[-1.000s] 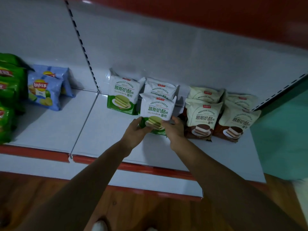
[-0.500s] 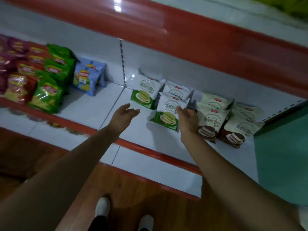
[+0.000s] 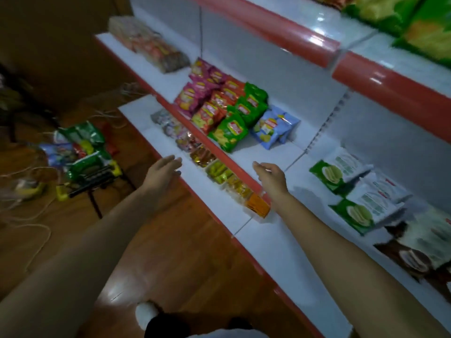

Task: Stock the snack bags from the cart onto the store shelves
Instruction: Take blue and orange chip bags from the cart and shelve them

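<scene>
Both hands empty rn: left hand [image 3: 163,171] flat, fingers spread, hovering past the shelf edge over the floor; right hand [image 3: 269,175] loosely open, above the red lip [image 3: 219,152] of the middle shelf. Nothing gripped.

Step as I judge it: go back to the cart [image 3: 87,172] for the next load. Cart sits well left of the red lip, out on the wood floor, w/ snack bags [image 3: 80,137] piled on top, blurry but plainly stocked. Best way imo: swing left, take one bag by its sides w/ both hands so it doesn't crush, bring it back upright, label out.

Room: bare shelf just right of the red lip, between the blue chips [image 3: 273,128] and green bread packs [image 3: 341,172]. Good slot.

Edges: the red lip sticks out right under my right wrist, so lift clear before swinging. Small packs on the lower shelf [image 3: 219,172] sit just left of the lip, easy to brush. Cords on the floor near the cart, can't tell how loose.
</scene>
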A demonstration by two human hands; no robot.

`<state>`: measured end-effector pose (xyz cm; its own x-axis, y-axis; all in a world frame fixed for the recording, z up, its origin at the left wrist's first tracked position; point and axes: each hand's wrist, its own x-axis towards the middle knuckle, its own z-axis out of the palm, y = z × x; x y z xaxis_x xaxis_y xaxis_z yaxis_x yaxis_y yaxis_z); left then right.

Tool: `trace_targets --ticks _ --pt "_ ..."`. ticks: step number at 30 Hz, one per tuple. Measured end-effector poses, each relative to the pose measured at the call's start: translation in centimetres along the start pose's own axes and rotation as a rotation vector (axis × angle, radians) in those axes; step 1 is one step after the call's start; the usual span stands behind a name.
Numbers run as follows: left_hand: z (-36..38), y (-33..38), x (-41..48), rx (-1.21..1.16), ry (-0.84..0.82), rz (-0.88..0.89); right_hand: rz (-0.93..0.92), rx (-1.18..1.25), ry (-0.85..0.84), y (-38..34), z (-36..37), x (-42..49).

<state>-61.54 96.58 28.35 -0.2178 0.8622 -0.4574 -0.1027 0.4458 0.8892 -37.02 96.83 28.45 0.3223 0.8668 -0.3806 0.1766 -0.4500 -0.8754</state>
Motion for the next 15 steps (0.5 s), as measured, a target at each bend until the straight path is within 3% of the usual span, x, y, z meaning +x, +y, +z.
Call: trace_targets --ticks 8,15 --pt "-23.5 2.6 3.6 -0.124 0.243 -0.022 -0.117 -0.146 -0.434 -9.0 24.7 -3.6" --pt "-38.7 2.5 7.0 -0.125 0.355 -0.079 -0.075 -0.26 -0.7 -11.5 40.9 -5.9"
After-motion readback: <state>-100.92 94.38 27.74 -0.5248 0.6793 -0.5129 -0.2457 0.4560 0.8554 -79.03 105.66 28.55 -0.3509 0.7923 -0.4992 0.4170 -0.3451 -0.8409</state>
